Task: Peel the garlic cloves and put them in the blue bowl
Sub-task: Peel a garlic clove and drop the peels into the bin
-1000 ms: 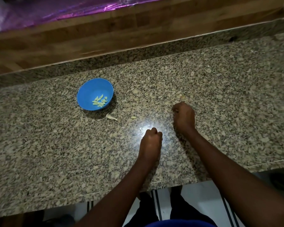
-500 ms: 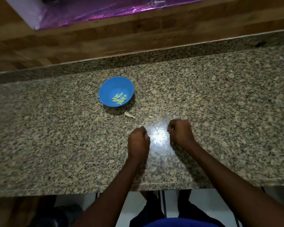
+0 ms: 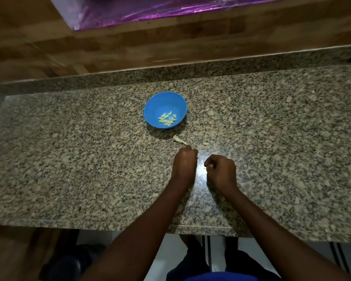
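Speckled granite makes up the counter (image 3: 69, 159) I'm working over. Nearest me, my left hand (image 3: 184, 165) and right hand (image 3: 221, 171) sit side by side, apart, above a bright glare spot. Both have fingers curled tight, backs toward the camera; I can't tell whether either holds anything. Just past my left knuckles lies a pale scrap of garlic skin (image 3: 178, 139), and to its right a small clove (image 3: 205, 144). Farther on stands the blue bowl (image 3: 160, 104), with a cluster of peeled cloves (image 3: 167, 119) in its bottom.
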Motion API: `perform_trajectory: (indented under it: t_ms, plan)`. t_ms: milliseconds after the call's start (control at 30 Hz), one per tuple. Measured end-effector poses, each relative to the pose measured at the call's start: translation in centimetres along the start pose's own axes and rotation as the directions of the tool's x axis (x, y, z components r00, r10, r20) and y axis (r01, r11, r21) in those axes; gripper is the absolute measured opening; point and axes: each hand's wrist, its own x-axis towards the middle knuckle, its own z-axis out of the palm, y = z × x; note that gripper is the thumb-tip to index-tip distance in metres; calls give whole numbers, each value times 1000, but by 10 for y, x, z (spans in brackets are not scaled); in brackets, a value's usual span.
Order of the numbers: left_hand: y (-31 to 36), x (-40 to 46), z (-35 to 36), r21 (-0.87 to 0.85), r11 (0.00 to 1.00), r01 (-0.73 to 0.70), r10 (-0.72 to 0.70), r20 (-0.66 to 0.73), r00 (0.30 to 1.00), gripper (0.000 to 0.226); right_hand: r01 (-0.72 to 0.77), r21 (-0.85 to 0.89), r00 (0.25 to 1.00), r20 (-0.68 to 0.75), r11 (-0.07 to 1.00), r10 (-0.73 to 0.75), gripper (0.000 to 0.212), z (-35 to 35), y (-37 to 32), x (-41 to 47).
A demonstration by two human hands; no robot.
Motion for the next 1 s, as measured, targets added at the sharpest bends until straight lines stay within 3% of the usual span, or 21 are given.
perform_trajectory:
  t_ms: [133,200,267,300,333,400,433,500,633,767,1000]
  plan:
    - [-5,-12,3,-36,999,-14,11,-69,998,21,-76,97,997,19,992,75,27,-9,-3,-1]
    - [-12,-32,1,-136,987,86,-98,-83,992,11,-123,145,990,88,982,111,21,-11,-6,-2]
    - [-18,-62,-10,-353,896,268,-305,-52,951,9,-191,201,968,199,961,151,19,-7,-13,-6]
    - [-23,-76,-18,-503,780,372,-432,-2,902,11,-236,236,950,260,943,173,17,-4,-19,-9]
    - [-28,-89,-27,-669,583,461,-545,99,833,11,-281,276,929,320,919,188,16,1,-26,-13]
    - [-43,-114,-43,-860,66,506,-617,364,698,5,-351,329,878,440,877,186,15,15,-46,-24]
    - [-53,-128,-50,-867,-125,483,-601,454,658,4,-373,342,852,494,862,173,15,23,-59,-31]
    - [-76,-156,-59,-856,-292,427,-591,513,623,3,-390,351,804,581,851,129,17,44,-84,-48]
    - [-130,-218,-80,-888,-422,184,-645,437,627,3,-361,343,704,710,867,13,16,96,-148,-98]
    - [-209,-296,-97,-893,-450,-11,-731,361,579,8,-310,338,575,811,889,-108,18,168,-213,-172]
    - [-376,-460,-106,-865,-477,-153,-815,371,445,11,-249,245,404,905,937,-129,16,325,-286,-325]
